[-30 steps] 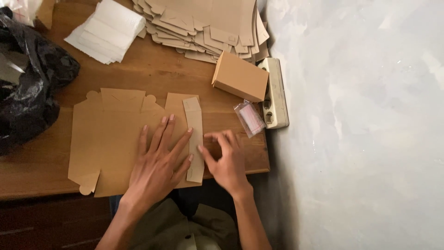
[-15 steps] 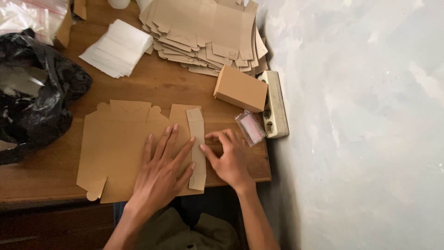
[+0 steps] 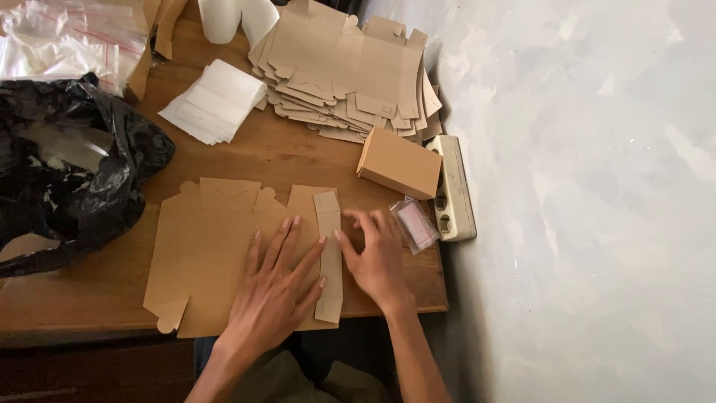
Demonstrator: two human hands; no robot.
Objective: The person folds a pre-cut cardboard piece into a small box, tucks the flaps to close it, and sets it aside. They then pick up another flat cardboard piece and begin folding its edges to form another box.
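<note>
A flat, unfolded cardboard box blank (image 3: 224,254) lies on the wooden table (image 3: 276,153), its near edge close to the table's front edge. The left hand (image 3: 276,291) lies flat on it, fingers spread wide, gripping nothing, only pressing the sheet down. The right hand (image 3: 377,257) rests just beside the blank's narrow side flap (image 3: 328,257), fingers loosely fanned and touching the flap's edge and the tabletop, closed on nothing. A small clear packet (image 3: 415,224) lies just right of that hand, by a white power strip (image 3: 453,190) at the table's right edge. Beyond stand a folded box (image 3: 399,163), a stack of blanks (image 3: 350,71) and white sheets (image 3: 215,101); a black plastic bag (image 3: 67,179) crowds the left.
</note>
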